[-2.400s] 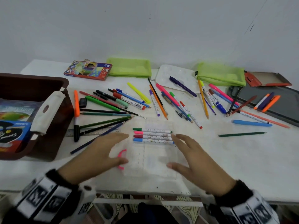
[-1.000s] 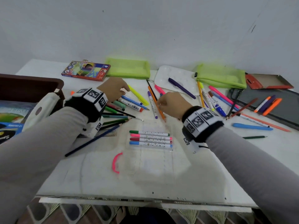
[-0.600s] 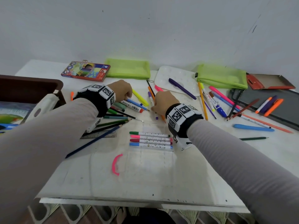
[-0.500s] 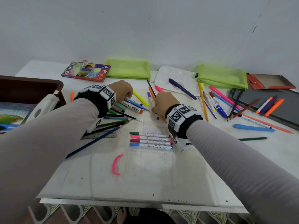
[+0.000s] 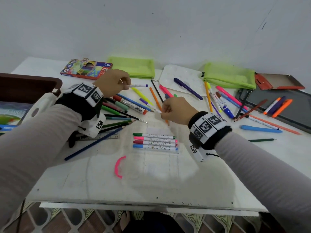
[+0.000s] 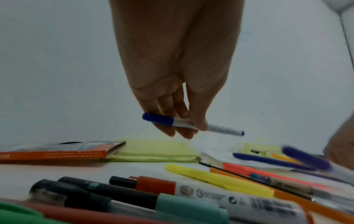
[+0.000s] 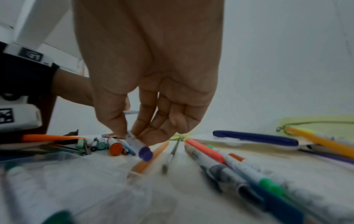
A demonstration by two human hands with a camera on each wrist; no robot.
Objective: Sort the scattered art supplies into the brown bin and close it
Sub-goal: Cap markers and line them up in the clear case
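My left hand [image 5: 116,83] [image 6: 184,125] pinches a thin white marker with a dark blue cap [image 5: 138,85] [image 6: 220,129], lifted above the pens. Nearer the middle, my right hand [image 5: 170,111] [image 7: 134,136] pinches a white marker with a purple cap [image 5: 148,103] [image 7: 145,153], one end low over the table. Several white markers [image 5: 155,142] lie in a row on a clear plastic pouch [image 5: 159,167] in front. The brown bin [image 5: 25,84] stands at the far left with boxes in it, its white latch [image 5: 40,105] hanging over the rim.
Many pens, pencils and markers [image 5: 127,106] are scattered across the white table [image 5: 101,185]. At the back lie a coloured pencil box [image 5: 86,69], two green pouches [image 5: 134,66], a white palette [image 5: 181,78] and, at the right, a dark tray [image 5: 277,105]. A pink clip [image 5: 118,166] lies in front.
Both hands have closed on markers in the pile. The left hand has lifted its blue-capped marker up and back; the right hand has raised one end of the purple-capped one.
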